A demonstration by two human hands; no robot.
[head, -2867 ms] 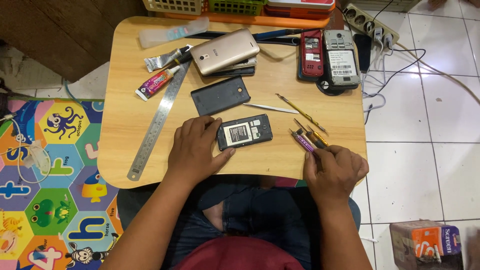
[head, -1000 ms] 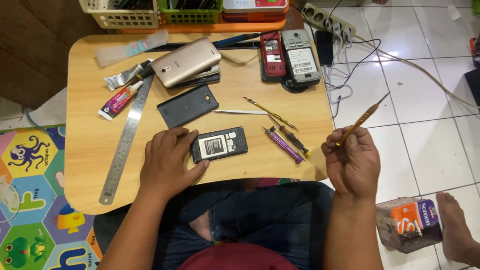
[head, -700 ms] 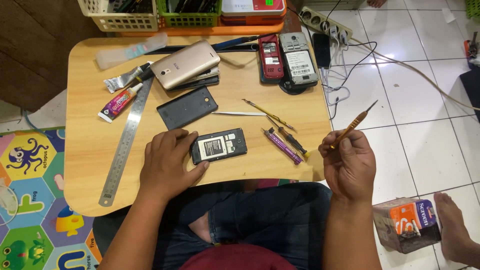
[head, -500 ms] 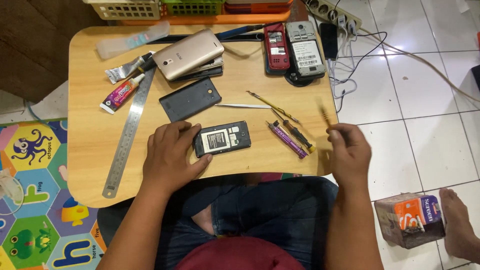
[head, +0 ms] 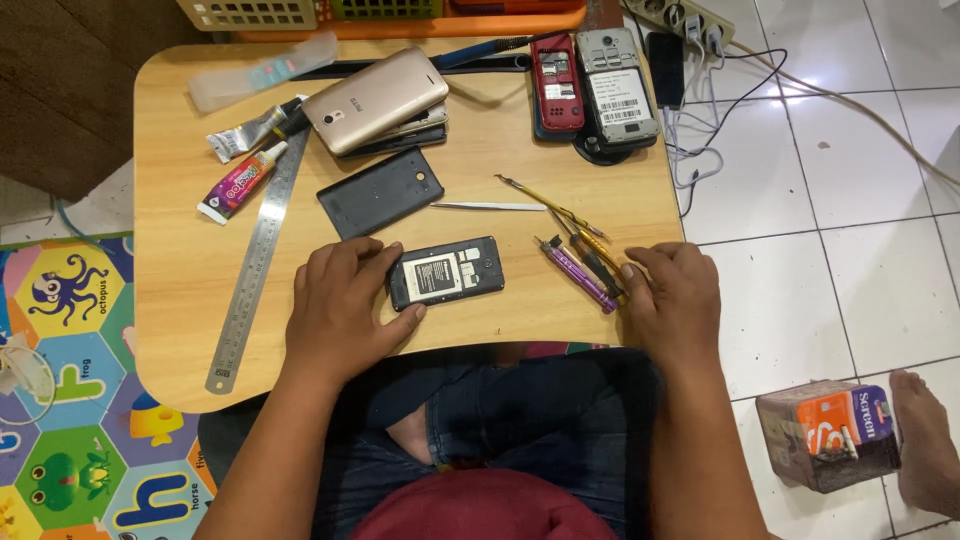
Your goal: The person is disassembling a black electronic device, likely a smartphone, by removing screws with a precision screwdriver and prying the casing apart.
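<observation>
A black phone [head: 446, 272] with its back cover off lies face down on the wooden table [head: 190, 270]. My left hand [head: 340, 310] rests on the table and grips the phone's left end. My right hand [head: 672, 300] lies at the table's right edge, its fingertips touching the handle ends of a purple screwdriver [head: 575, 273] and a black-and-yellow one [head: 598, 262]. Whether those fingers grip a tool is hidden. The loose black back cover [head: 382, 192] lies just above the phone.
A steel ruler [head: 255, 262], two glue tubes [head: 240, 180], a gold phone [head: 376, 98], tweezers [head: 488, 206], a thin gold tool [head: 548, 205] and two opened phones [head: 595, 80] lie on the table. A power strip [head: 678, 18] with cables and a small carton [head: 828, 432] are on the tiled floor.
My right hand, which held a thin tool up in the air beside the table, has come down onto the screwdrivers at the table's edge. My left hand has stayed on the phone.
</observation>
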